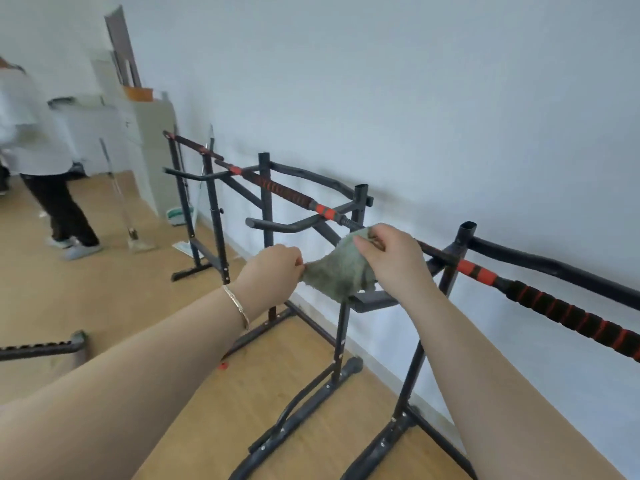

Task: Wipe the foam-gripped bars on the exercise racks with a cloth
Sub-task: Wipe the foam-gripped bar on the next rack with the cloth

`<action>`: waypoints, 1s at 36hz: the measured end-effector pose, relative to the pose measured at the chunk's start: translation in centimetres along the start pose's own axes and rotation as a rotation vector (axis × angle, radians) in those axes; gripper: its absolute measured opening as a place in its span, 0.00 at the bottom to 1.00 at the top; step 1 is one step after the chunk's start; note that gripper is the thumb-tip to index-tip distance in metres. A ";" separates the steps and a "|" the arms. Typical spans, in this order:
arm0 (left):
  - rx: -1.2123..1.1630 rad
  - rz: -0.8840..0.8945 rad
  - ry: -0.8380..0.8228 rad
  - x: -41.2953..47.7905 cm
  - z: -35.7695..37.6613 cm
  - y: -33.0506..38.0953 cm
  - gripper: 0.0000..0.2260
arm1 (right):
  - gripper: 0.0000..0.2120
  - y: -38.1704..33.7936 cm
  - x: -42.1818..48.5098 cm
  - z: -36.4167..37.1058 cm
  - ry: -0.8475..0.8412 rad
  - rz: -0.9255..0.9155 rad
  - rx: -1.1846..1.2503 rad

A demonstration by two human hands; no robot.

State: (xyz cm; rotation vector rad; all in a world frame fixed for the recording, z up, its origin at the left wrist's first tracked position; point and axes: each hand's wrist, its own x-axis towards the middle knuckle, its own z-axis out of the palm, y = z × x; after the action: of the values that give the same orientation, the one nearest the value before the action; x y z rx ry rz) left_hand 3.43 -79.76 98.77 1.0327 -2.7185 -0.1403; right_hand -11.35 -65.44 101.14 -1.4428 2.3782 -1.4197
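Both my hands hold a grey-green cloth (337, 270) stretched between them in front of the black exercise racks (341, 327). My left hand (273, 271) pinches its left corner. My right hand (391, 261) grips its upper right edge, just in front of a bare stretch of bar. A black-and-red foam-gripped bar (568, 308) runs down to the right of my right hand. A second foam-gripped bar (280, 190) lies on the rack behind the cloth, and a third (194, 145) sits on the farthest rack.
The racks stand along a pale wall (415, 98) on a wooden floor (104, 289). A person (41, 161) walks at the far left near a mop (121, 202) and grey cabinets (152, 133). Another black bar end (41, 348) lies at the left edge.
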 end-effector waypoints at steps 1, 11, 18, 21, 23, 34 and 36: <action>0.025 -0.011 -0.008 -0.2 -0.1 -1.1 0.08 | 0.13 -0.8 0.4 1.0 -0.025 -0.025 -0.012; -0.003 -0.153 0.010 0.1 0.1 -14.6 0.08 | 0.12 -6.9 3.7 12.5 -0.170 -0.112 -0.077; 0.121 -0.215 0.021 1.1 0.9 -24.5 0.08 | 0.12 -8.6 6.0 22.8 -0.265 -0.082 -0.178; 0.213 -0.211 0.006 1.7 1.5 -28.7 0.06 | 0.12 -8.9 7.1 26.8 -0.299 -0.043 -0.215; 0.239 -0.216 -0.011 2.3 2.0 -31.4 0.07 | 0.11 -9.2 7.7 29.2 -0.308 -0.031 -0.227; 0.200 -0.194 -0.079 6.9 5.2 -40.2 0.09 | 0.17 -10.0 11.3 37.0 -0.295 0.083 -0.195; 0.201 -0.180 -0.089 7.8 5.5 -40.4 0.10 | 0.17 -10.0 12.0 37.0 -0.277 0.103 -0.188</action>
State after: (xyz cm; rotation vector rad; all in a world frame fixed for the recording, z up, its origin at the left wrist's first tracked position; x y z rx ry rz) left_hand 22.40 -115.13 87.98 1.3587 -2.7588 0.0607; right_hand 4.80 -100.88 91.26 -1.4222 2.4166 -0.9257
